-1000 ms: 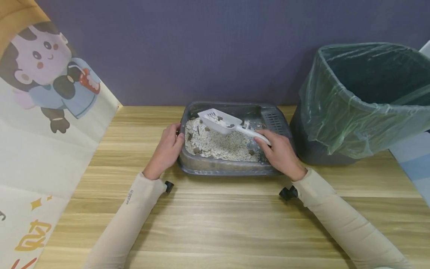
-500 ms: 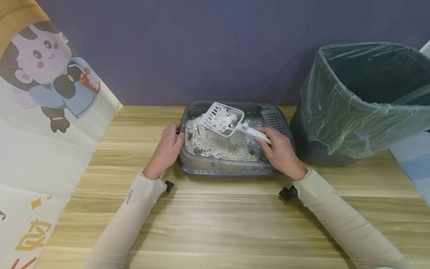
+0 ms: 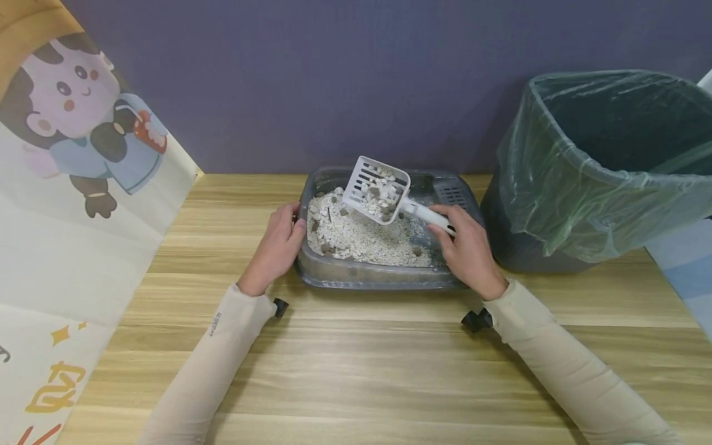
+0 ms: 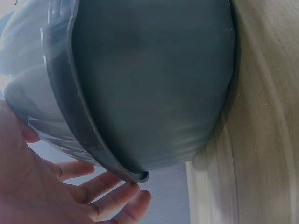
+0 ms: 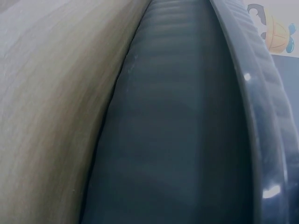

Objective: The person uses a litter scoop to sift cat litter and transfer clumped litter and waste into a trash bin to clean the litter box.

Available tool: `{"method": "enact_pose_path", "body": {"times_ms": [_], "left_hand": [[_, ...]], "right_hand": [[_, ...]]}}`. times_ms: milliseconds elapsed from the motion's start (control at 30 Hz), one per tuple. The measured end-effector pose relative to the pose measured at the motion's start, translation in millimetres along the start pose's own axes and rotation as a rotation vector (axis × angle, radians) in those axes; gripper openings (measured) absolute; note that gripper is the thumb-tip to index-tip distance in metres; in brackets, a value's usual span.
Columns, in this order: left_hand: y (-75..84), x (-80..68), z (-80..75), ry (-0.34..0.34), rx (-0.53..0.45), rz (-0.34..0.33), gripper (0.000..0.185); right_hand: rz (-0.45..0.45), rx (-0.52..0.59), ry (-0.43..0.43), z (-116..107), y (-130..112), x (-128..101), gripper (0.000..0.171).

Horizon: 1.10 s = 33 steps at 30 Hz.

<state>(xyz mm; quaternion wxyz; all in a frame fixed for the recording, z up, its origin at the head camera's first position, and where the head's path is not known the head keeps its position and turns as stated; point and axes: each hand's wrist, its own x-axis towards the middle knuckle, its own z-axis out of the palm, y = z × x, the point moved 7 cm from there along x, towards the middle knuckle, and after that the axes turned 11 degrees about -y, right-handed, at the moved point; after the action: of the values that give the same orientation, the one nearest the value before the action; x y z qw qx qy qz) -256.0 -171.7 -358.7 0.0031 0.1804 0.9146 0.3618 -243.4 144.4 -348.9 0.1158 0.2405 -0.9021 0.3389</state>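
A grey litter tray (image 3: 378, 279) sits mid-table, filled with pale litter (image 3: 367, 238) and a few brown clumps. My right hand (image 3: 466, 248) grips the handle of a white slotted scoop (image 3: 378, 183). The scoop is raised above the tray's back half, tilted up, and carries litter and brown lumps. My left hand (image 3: 277, 246) rests against the tray's left end, thumb on the rim. In the left wrist view its straight fingers (image 4: 100, 196) touch under the rim of the tray (image 4: 154, 84). The right wrist view shows only the tray's outer wall (image 5: 177, 140) and the tabletop (image 5: 46, 93).
A large bin lined with a green bag (image 3: 601, 167) stands right of the tray, almost touching it. A cartoon poster (image 3: 78, 185) leans along the left side. The wooden table (image 3: 361, 371) runs back to a purple wall.
The right hand has lifted the scoop out of the litter and tipped its head up, now loaded and a little further right. The left hand has stayed on the tray's end.
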Motion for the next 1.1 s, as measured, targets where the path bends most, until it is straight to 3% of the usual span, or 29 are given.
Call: {"method": "enact_pose_path", "body": {"times_ms": [667, 1100], "left_hand": [[0.6, 0.5, 0.4, -0.002, 0.001, -0.002, 0.045], [-1.5, 1.2, 0.7, -0.008, -0.013, -0.014, 0.049]], "right_hand": [[-0.023, 0.008, -0.059, 3.0, 0.6, -1.4, 0.035], [-0.038, 0.009, -0.022, 0.7, 0.0, -0.5, 0.038]]}}
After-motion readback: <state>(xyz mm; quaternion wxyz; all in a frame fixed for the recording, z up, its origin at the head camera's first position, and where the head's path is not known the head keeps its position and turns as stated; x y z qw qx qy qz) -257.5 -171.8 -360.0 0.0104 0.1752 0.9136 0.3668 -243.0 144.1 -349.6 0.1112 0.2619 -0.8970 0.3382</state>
